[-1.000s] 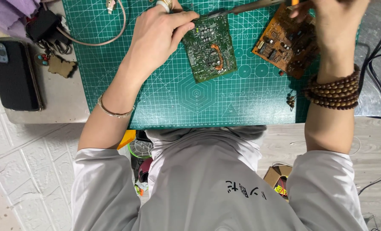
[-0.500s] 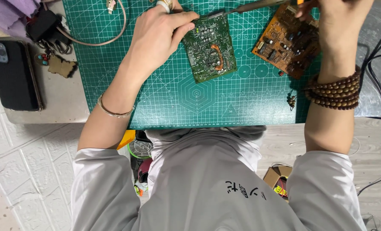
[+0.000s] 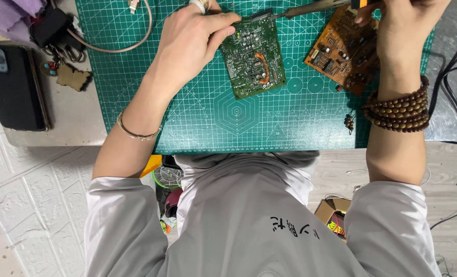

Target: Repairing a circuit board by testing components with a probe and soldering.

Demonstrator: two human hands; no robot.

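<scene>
Head view: almost nothing shifts over last second. Green cutting mat (image 3: 197, 123) on bench unmoved. Left hand (image 3: 190, 43) stays pressed on top edge of green circuit board (image 3: 252, 56), grip pinching its corner. Right hand (image 3: 400, 25) edges slightly, grip closed around soldering iron (image 3: 310, 7), tip at same board's top edge. Judgement: soldering on that spot continues, board steadied, not finished. Count: one mat, one black phone (image 3: 13, 87), two boards, second being orange circuit board (image 3: 344, 48) under right hand, one iron, one bead bracelet (image 3: 398, 110), one bangle (image 3: 136, 132).
</scene>
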